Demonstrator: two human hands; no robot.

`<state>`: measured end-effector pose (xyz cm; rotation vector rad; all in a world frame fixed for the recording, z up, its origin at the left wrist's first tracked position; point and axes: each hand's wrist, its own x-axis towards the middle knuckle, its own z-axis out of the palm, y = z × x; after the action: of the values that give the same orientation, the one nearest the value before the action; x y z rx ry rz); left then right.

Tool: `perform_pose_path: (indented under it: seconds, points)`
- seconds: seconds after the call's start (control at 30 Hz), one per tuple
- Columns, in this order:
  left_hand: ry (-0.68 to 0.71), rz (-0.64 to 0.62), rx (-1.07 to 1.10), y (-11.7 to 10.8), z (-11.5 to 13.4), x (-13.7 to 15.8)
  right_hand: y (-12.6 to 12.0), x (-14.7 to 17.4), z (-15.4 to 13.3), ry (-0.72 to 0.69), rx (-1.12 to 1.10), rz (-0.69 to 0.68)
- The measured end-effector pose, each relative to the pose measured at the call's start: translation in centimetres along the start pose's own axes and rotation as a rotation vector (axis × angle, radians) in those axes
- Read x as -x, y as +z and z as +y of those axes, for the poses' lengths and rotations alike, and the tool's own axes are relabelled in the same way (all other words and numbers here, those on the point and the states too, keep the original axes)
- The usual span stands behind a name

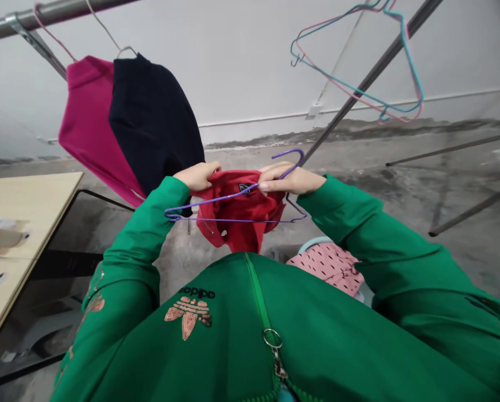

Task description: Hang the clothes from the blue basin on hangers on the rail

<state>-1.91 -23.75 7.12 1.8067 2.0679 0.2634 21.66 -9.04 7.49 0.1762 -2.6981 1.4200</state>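
Note:
A red garment (pixel 244 206) with a dark neck label hangs between my two hands in front of my chest. My left hand (pixel 198 176) is closed on its upper left edge. With my right hand (pixel 291 180) I grip a purple clothes hanger (pixel 229 220) near the base of its hook, and the fingers also lie against the garment's upper right edge. The hanger is in front of the garment, on my side of it, its hook pointing up to the right. Folds hide the garment's lower part.
A pink top (pixel 93 117) and a dark navy top (pixel 149 106) hang from a metal rail (pixel 61 12) at upper left. Blue and pink hangers (pixel 415 72) hang at upper right. A pale table (pixel 53 195) stands left. Pink patterned cloth (pixel 327 267) lies in a container below.

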Motion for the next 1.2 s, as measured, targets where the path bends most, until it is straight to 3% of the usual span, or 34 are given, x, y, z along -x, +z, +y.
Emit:
perform_pose_path:
  seconds: [0.07, 0.13, 0.2, 0.3, 0.37, 0.47, 0.6, 0.73, 0.8, 1.0, 1.2]
  points:
    - [-0.110, 0.201, -0.177, 2.5, -2.0, 0.5, -0.5, 0.1, -1.0, 0.016, -0.060, 0.030]
    - [-0.204, 0.450, -0.217, 5.3, -2.9, 0.9, -0.6, 0.1, -1.6, 0.042, -0.141, 0.076]
    - [-0.163, 0.552, -0.140, 7.9, -2.7, 1.0, -0.7, 0.3, -1.7, 0.083, -0.198, 0.130]
    - [0.132, 0.339, 0.072, 11.4, -0.8, 0.1, -0.9, 0.7, -1.7, 0.165, -0.225, 0.179]
    - [0.254, 0.180, 0.243, 13.3, 0.8, -1.3, -1.1, 0.9, -1.9, 0.218, -0.234, 0.193]
    - [0.158, 0.123, 0.508, 14.6, 2.3, -3.7, -1.8, 1.7, -2.4, 0.258, -0.231, 0.182]
    - [-0.013, 0.225, 0.601, 12.9, 1.2, -5.7, -3.7, 3.7, -2.6, 0.281, -0.156, 0.165]
    - [-0.091, 0.468, 0.407, 8.3, -0.9, -5.9, -5.9, 5.7, -1.7, 0.338, 0.005, 0.145]
    - [-0.117, 0.528, 0.249, 5.9, -1.1, -5.5, -6.4, 6.3, -0.9, 0.394, 0.057, 0.169]
    - [-0.160, 0.429, -0.143, 1.3, 1.4, -3.1, -6.1, 6.2, 1.3, 0.480, 0.154, 0.326]
    - [-0.162, 0.246, -0.296, 0.7, 3.5, 0.0, -4.4, 4.0, 1.5, 0.515, 0.261, 0.540]
